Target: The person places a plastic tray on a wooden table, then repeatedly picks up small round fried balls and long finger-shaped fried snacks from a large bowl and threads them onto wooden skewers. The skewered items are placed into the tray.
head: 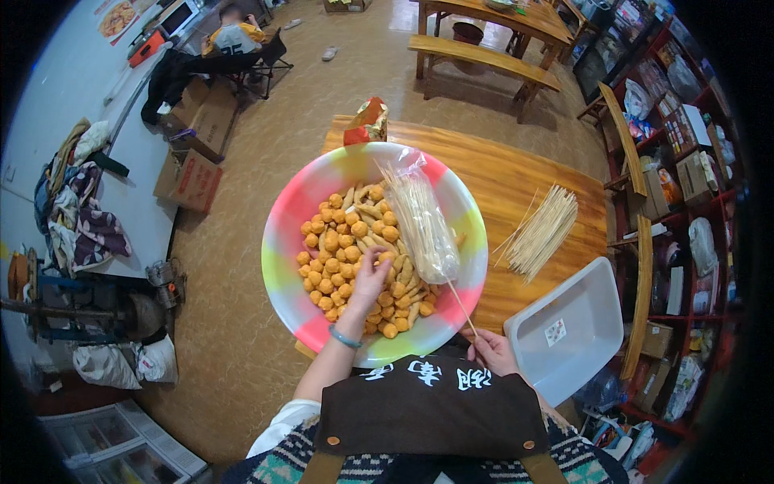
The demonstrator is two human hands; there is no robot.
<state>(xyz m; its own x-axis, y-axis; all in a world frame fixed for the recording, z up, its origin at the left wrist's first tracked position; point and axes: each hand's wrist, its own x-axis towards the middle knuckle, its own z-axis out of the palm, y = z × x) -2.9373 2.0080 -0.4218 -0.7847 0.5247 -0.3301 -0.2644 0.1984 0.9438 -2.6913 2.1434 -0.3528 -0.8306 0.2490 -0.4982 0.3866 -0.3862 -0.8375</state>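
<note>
A large multicoloured plastic basin (284,212) holds many round orange balls (331,265), apparently food, and longer tan pieces (406,272). My left hand (367,279), a blue-green bangle (344,337) on its wrist, reaches into the basin. Its thumb and fingers close around one orange ball (385,257). At the basin's near right rim, my right hand (491,352) grips the lower end of a thin wooden skewer (461,302). The skewer slants up over the rim, its tip near a clear plastic bag of skewers (423,227) that lies on the food.
On the wooden table (502,175) lies a loose pile of skewers (541,233). A translucent plastic tub (571,333) stands at right, a red-gold packet (367,124) behind the basin. Further off are a bench (484,63), shelves (683,199), cartons (193,181) and a seated person (236,36).
</note>
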